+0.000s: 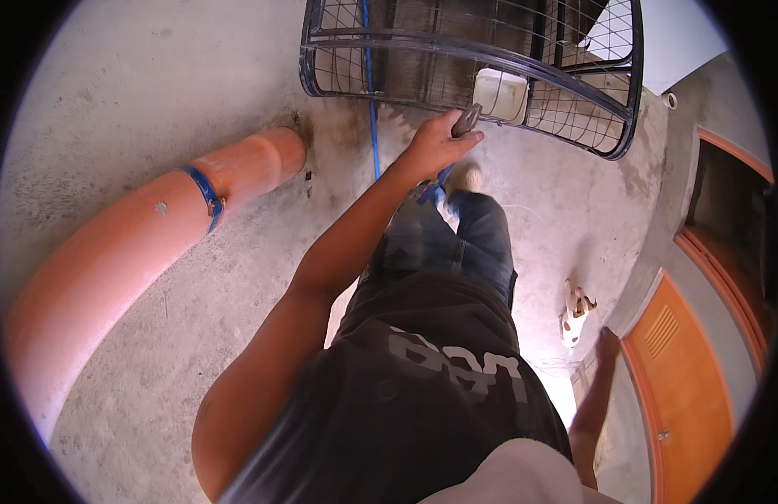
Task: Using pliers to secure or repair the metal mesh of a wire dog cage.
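A dark tool (pixel 467 120) is up in front of the person, near the top middle of the view, in the left hand (pixel 439 144). The grip is closed around it, and one blunt end pokes out past the fingers. It looks a bit like pliers, but the hand hides much of it, so its kind is hard to tell. The step in hand seems to be carrying the tool out in front, close to the black wire cage (pixel 456 42). The next move likely calls for a snug hold and care about where the feet (pixel 467 178) go. The tool looks near the bottom of the cage, but it is hard to say if they touch. A white tub (pixel 501 94) shows by the wires, and the top of the cage is cut off. A blue hose or rope (pixel 375 139) runs down beside it. The right hand (pixel 607 343) hangs low at the side; its fingers are too dark to see, so nobody can tell if that grip is wide or narrow, or holds anything. The feet are blurry. A spotted dog (pixel 576 312) is on the floor (pixel 540 239) nearby, and a big orange pipe (pixel 145 223) lies on the left.
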### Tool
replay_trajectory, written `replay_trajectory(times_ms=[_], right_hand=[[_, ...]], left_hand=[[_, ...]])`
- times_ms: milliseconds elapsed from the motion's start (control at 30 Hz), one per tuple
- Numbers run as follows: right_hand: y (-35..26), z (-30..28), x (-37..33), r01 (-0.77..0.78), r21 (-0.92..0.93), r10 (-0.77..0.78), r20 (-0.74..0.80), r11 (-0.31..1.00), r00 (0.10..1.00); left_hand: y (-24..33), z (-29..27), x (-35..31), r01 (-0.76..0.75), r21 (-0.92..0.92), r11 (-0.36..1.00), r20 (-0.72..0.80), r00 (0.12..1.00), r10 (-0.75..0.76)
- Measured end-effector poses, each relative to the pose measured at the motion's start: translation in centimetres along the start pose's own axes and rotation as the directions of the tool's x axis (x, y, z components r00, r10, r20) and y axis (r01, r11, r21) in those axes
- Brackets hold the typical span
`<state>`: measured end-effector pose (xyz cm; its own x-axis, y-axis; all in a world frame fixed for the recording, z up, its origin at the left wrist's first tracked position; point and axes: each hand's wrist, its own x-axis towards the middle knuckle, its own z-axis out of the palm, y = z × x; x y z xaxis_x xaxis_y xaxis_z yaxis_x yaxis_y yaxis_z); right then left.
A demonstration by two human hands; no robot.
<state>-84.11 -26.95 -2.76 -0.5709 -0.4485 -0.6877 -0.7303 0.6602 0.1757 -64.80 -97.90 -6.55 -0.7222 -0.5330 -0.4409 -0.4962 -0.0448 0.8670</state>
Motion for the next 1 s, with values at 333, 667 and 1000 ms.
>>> replay_trajectory(times_ms=[333,667,1000], right_hand=[[2.7,-13.1,10.1,-0.016,0.314,0.018,-0.005,0.949,1.000],[-25.1,9.1,4.7,0.407,0.715,-0.190,-0.368,0.568,0.910],[-32.2,10.8,-2.3,0.159,0.787,0.199,-0.336,0.596,0.920]], left_hand=[[-5.8,1.5,-4.5,0.383,0.251,0.889,0.259,0.859,-0.442],[-11.2,6.0,-18.9,0.183,0.883,0.432,0.194,0.696,-0.691],[-13.0,12.5,-20.3,0.138,0.962,0.235,0.109,0.597,-0.795]])
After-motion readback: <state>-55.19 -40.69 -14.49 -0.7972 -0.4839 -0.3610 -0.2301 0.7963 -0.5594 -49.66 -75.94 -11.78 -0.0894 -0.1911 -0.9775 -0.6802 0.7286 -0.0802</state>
